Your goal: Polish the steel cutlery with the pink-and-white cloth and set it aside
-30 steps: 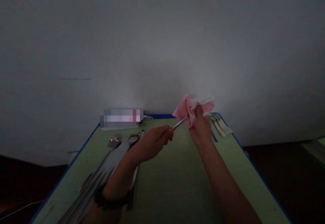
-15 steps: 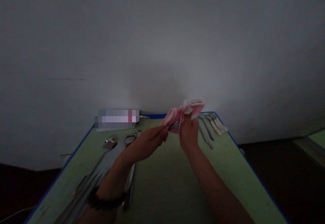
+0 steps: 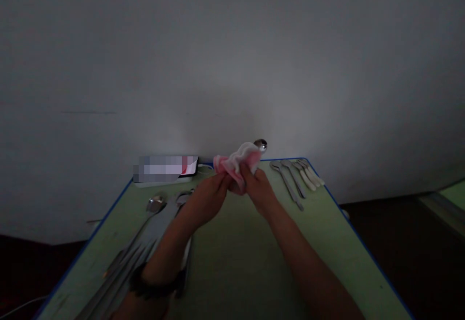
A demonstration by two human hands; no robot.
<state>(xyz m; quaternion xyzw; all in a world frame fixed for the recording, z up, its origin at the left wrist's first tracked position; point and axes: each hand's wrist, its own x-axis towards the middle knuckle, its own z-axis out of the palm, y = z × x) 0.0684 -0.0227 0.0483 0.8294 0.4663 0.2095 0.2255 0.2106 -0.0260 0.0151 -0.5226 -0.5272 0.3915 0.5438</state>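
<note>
My right hand (image 3: pixel 257 188) is closed around a pink cloth (image 3: pixel 235 161) wrapped round a metal spoon. The spoon's bowl (image 3: pixel 260 144) pokes out above the cloth. My left hand (image 3: pixel 208 196) pinches the spoon's handle end just below the cloth, so both hands touch at the cloth. The handle itself is hidden by the fingers and the cloth. A dark band sits on my left wrist. Both hands hover over the far middle of a green table (image 3: pixel 240 257).
Several long metal spoons and utensils (image 3: pixel 152 223) lie on the table's left side. A row of several small spoons (image 3: pixel 296 177) lies at the far right corner. A blurred flat box (image 3: pixel 165 169) rests against the white wall at the back. The table has a blue edge.
My hands came together: the left hand slid up the handle to the cloth, the cloth moved down the spoon, and the spoon's bowl now shows above it. The view shifted slightly.
</note>
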